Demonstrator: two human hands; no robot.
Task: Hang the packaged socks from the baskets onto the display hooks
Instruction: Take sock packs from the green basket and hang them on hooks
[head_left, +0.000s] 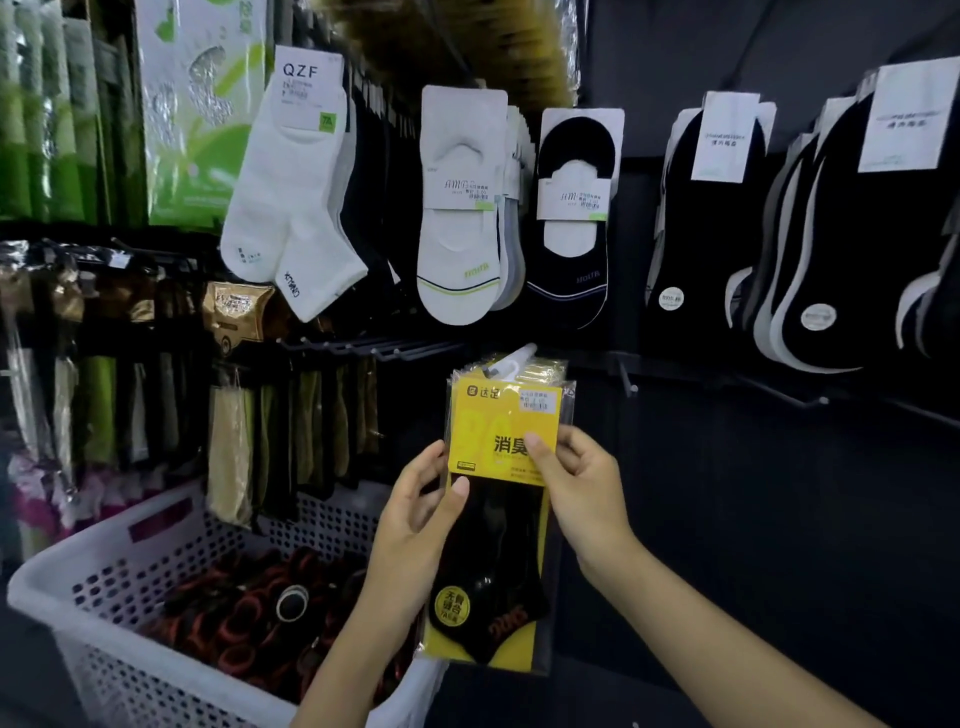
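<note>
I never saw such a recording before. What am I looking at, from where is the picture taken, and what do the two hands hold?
There is no machine here. A person wears one camera on the head; it looks forward and down, so you see that person's own hands. The left hand and the right hand together hold a yellow sock package upright, fingers curled round its edges, thumbs on the front. Behind it is a dark shop wall where white socks and black socks hang. A bare hook sticks out just right of the package's top. At the lower left stands a white basket with more dark socks lying inside.
</note>
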